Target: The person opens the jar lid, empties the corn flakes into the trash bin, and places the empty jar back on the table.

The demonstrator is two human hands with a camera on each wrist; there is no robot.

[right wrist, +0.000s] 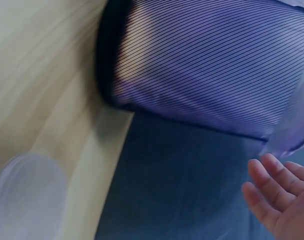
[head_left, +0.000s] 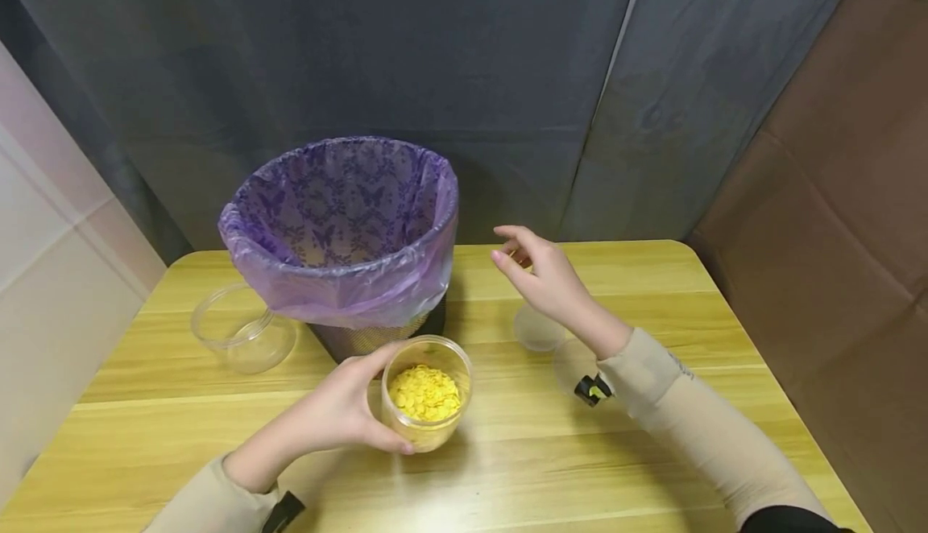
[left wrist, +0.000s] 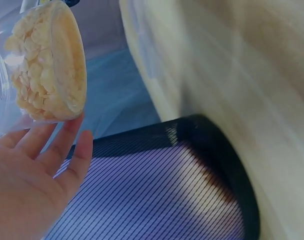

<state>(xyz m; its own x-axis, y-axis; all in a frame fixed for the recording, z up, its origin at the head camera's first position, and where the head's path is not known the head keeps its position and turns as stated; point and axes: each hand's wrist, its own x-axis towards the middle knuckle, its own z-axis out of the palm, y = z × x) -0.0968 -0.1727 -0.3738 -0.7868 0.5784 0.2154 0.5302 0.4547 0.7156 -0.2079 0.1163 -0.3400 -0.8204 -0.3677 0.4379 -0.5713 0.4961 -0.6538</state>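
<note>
My left hand point(head_left: 354, 406) grips a clear plastic jar point(head_left: 464, 378) from its left side, the thumb on the near wall and the fingers behind. Yellow flakes point(head_left: 426, 394) fill the lower part of the jar, and its mouth is uncovered. In the left wrist view my fingertips lie against the jar point(left wrist: 72, 60) near its base. In front of my left hand stands a mesh bin point(head_left: 428, 325) lined with a purple patterned bag point(head_left: 341, 295). My right hand point(head_left: 540, 275) hangs in the air right of the bin, fingers loosely bent and holding nothing.
An uncovered clear jar point(head_left: 254, 348) stands left of the bin. Two round translucent lids point(head_left: 538, 328) lie under my right forearm on the wooden table point(head_left: 507, 468). A grey curtain point(head_left: 507, 50) hangs behind, with a brown panel point(head_left: 855, 195) at the right.
</note>
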